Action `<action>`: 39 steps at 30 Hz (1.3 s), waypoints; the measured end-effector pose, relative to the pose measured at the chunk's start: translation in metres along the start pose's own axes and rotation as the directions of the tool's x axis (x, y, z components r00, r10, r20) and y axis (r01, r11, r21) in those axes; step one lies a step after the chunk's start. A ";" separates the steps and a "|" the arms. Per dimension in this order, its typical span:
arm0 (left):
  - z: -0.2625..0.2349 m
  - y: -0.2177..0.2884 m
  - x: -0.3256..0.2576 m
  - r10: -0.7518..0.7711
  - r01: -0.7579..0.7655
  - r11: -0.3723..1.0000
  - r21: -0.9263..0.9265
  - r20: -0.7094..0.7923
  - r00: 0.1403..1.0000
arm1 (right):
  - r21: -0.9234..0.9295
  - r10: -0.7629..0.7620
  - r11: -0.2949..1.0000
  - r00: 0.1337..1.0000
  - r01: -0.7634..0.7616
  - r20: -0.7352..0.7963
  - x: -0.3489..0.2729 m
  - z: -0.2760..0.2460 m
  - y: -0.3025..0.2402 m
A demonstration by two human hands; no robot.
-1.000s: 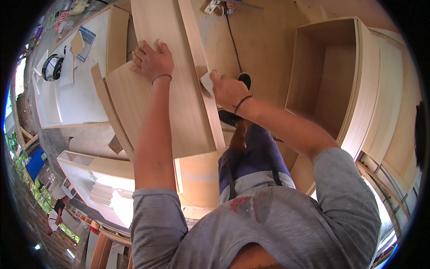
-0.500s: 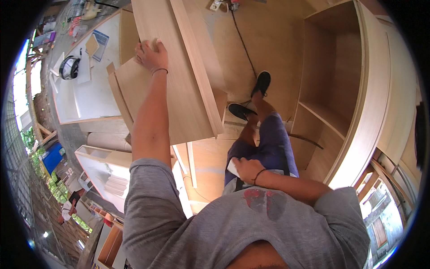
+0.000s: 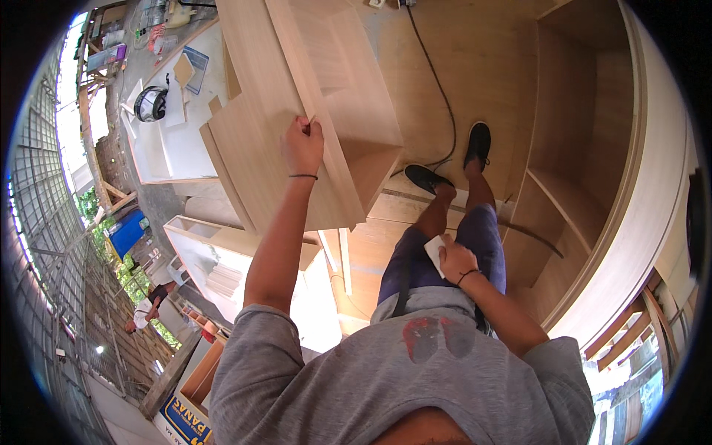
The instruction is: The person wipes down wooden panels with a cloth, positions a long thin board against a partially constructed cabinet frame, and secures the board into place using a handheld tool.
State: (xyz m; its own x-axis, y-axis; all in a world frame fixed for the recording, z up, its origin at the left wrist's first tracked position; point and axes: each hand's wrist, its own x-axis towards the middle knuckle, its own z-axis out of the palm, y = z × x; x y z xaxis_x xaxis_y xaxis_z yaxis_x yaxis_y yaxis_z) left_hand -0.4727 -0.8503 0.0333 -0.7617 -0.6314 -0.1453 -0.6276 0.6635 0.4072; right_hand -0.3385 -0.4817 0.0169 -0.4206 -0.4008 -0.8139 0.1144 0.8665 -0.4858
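My left hand (image 3: pixel 304 150) is at the wood-grain panel (image 3: pixel 259 96), close to the raised strip (image 3: pixel 315 96) along the panel's right side. Its fingers are curled in; whatever they may hold is hidden. The panel forms part of an open cabinet carcass (image 3: pixel 363 111) standing left of my legs. Low in front of my right thigh, my right hand (image 3: pixel 459 262) grips a flat white block (image 3: pixel 435 256), whose kind I cannot make out.
A tall shelved cabinet (image 3: pixel 567 196) stands on the right. A dark cable (image 3: pixel 434 67) runs across the brown floor board to my shoes. A white-topped surface at left holds a black-and-white helmet (image 3: pixel 150 104). Another person (image 3: pixel 150 308) is at far left.
My left hand has gone from lying spread on the panel to curled fingers nearer the strip. The right hand with the white block has moved out from my waist. The view has shifted.
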 end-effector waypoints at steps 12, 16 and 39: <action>0.005 0.020 -0.006 -0.095 0.112 0.970 0.218 -0.086 0.992 | 0.034 -0.049 0.998 0.984 0.055 -0.171 -0.013 -0.091 0.034; 0.022 0.005 -0.021 -0.056 0.141 0.949 0.283 -0.288 0.956 | 0.002 -0.042 0.999 0.965 0.044 -0.261 -0.024 -0.137 0.040; 0.017 0.017 -0.054 -0.283 0.323 0.927 0.190 -0.211 0.936 | 0.101 -0.078 0.987 0.922 0.125 -0.378 -0.040 -0.195 0.085</action>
State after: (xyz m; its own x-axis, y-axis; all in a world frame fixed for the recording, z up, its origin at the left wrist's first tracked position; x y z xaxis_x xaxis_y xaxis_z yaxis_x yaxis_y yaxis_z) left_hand -0.4454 -0.7979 0.0326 -0.5013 -0.8631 -0.0609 -0.8586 0.4874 0.1588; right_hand -0.4870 -0.3337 0.0699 -0.7372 -0.3245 -0.5927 0.1518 0.7752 -0.6132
